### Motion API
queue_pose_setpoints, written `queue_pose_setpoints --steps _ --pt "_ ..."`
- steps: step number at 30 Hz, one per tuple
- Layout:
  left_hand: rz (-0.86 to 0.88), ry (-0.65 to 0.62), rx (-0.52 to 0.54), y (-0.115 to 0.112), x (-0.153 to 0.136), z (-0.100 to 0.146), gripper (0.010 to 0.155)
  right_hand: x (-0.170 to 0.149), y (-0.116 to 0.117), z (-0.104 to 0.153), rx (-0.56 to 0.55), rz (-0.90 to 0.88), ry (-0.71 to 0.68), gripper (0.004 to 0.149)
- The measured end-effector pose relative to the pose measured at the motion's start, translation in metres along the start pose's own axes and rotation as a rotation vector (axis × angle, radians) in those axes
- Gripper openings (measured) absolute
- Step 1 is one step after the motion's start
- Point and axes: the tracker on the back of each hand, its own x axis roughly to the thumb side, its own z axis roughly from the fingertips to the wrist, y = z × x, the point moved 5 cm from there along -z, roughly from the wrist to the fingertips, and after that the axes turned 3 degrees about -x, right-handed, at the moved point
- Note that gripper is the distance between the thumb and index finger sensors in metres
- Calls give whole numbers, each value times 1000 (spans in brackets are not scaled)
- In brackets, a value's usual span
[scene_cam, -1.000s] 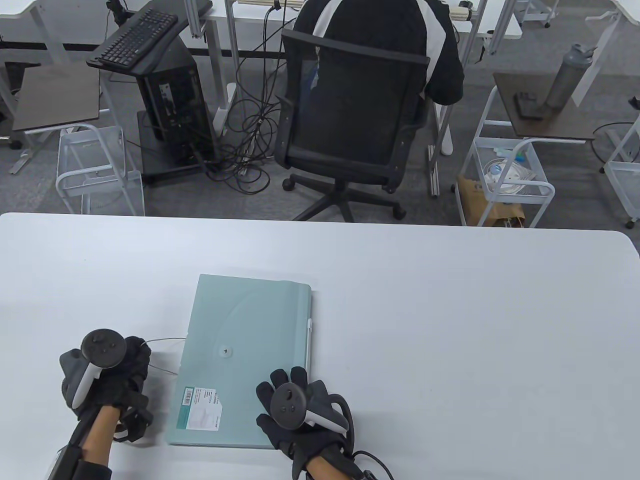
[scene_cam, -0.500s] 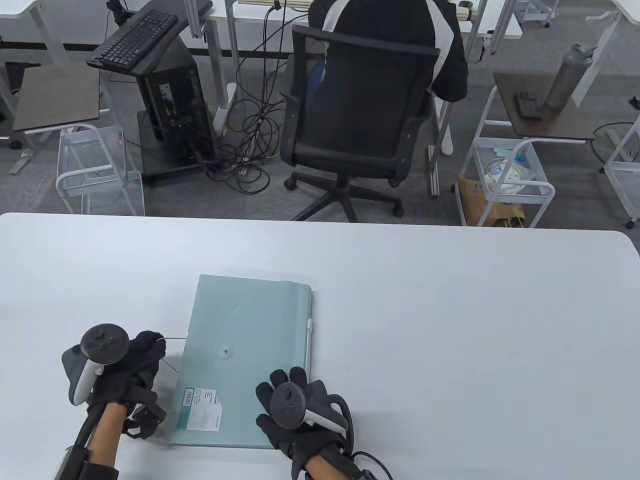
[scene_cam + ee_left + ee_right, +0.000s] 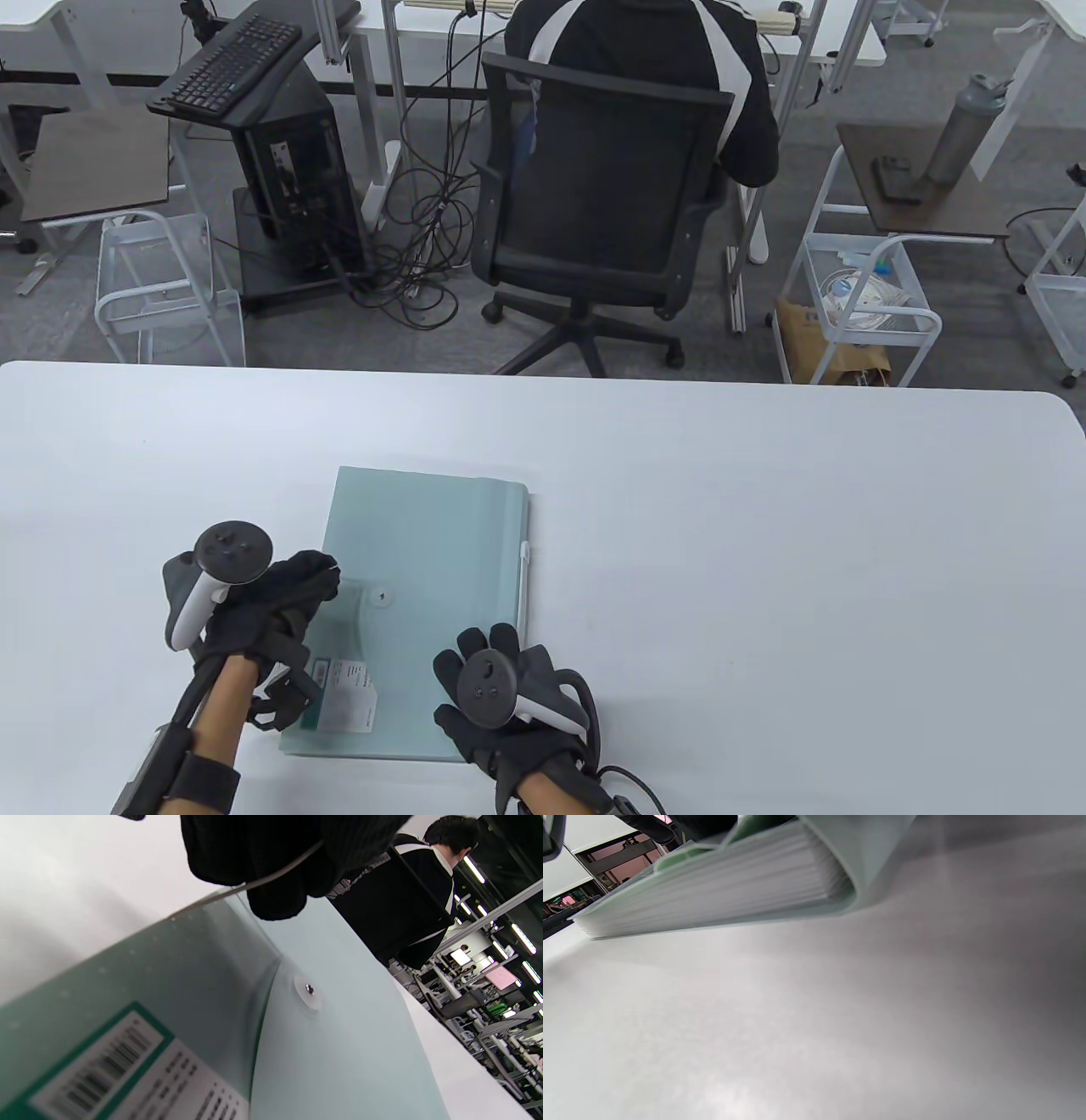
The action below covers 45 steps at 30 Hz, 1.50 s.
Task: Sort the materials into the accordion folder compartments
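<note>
A pale green accordion folder [image 3: 433,552] lies closed and flat on the white table [image 3: 764,552], with a round button [image 3: 383,597] on its flap and a barcode label [image 3: 344,683] near its front. My left hand [image 3: 280,594] hovers over the folder's left edge and pinches its thin elastic cord [image 3: 254,882] between gloved fingertips [image 3: 275,899]. My right hand [image 3: 492,688] rests flat with spread fingers on the folder's front right corner. The right wrist view shows the folder's stacked white pleats [image 3: 721,891].
Beyond the table's far edge a person sits in a black office chair [image 3: 602,195]. A computer tower with a keyboard [image 3: 229,64] stands at the back left, and white wire carts [image 3: 857,306] stand on the floor at the right.
My left hand has moved right from the bare table onto the folder's left edge, carrying the elastic cord with it. My right hand has stayed in place.
</note>
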Motion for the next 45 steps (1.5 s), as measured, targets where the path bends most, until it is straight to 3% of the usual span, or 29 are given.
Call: queue_pose_setpoints --steps 12,17,21,32,36,45 --pt "-185 -31 -47 -34 20 -14 49 0 2 -1 7 11 -6 58" --pt "-192 -33 29 -39 23 -16 51 1 2 -1 12 17 -4 58" --pt "-247 -7 -4 -49 26 -21 53 1 3 -1 17 15 -3 59" --pt "-593 45 65 -69 46 -24 55 1 4 -2 22 28 3 59" --pt "-729 108 40 -74 54 -26 57 2 4 -2 26 38 7 59" --pt "-748 139 -20 -72 35 -24 56 3 0 -2 36 22 7 59"
